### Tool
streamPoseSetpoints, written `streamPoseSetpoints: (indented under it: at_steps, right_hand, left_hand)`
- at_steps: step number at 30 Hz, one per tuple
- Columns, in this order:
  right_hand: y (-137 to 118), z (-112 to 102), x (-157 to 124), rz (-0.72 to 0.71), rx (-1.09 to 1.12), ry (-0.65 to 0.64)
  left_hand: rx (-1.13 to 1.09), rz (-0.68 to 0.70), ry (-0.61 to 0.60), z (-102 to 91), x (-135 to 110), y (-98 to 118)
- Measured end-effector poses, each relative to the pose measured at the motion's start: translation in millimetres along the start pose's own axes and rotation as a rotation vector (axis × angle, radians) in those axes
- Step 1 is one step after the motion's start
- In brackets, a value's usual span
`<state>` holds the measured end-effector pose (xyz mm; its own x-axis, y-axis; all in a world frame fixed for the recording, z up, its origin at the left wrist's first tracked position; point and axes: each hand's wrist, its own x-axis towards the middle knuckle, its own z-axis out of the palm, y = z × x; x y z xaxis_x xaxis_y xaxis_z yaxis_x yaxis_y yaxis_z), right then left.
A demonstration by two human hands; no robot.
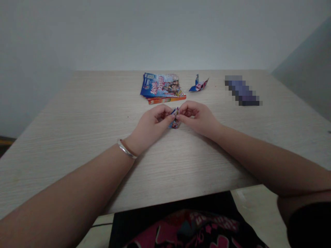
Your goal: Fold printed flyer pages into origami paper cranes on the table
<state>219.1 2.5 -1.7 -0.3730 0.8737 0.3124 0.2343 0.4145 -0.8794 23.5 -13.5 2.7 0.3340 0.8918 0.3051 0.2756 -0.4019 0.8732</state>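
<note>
a silver bracelet (126,149) sits at eight o'clock from a small folded paper (175,124), which the left hand (152,124) at nine and the right hand (202,119) at three both pinch over the table (160,168). beyond, a pixelated dark object (242,92) lies at two o'clock, printed sheets (162,86) at eleven, a paper bird (198,86) at one.

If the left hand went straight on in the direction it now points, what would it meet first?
Beyond the small folded paper at its fingertips, the left hand would probably meet the right hand first, just opposite. Depth is hard to judge from one view.
</note>
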Motion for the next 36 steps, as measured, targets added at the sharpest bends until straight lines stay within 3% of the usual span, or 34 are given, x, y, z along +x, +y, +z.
streamPoseSetpoints:
  at_steps: [9,13,18,27,36]
  right_hand:
    - [6.3,2.6,1.2,0.046,0.099,-0.042]
    - [11.0,2.8,3.2,0.063,0.145,-0.072]
    - [8.7,3.0,3.3,0.086,0.153,-0.112]
    - [5.5,6.2,0.5,0.111,0.161,-0.126]
    - [13.2,-3.6,9.2,0.260,0.080,-0.023]
  left_hand:
    - [0.040,0.010,-0.005,-0.2,-2.3,-3.8]
    - [0.104,0.058,0.033,-0.3,-2.1,-0.4]
    - [0.018,0.052,0.095,1.8,-2.5,-2.2]
    - [-0.116,-0.061,0.041,0.5,-2.1,-8.6]
    - [0.042,-0.056,-0.090,-0.3,-4.3,-9.9]
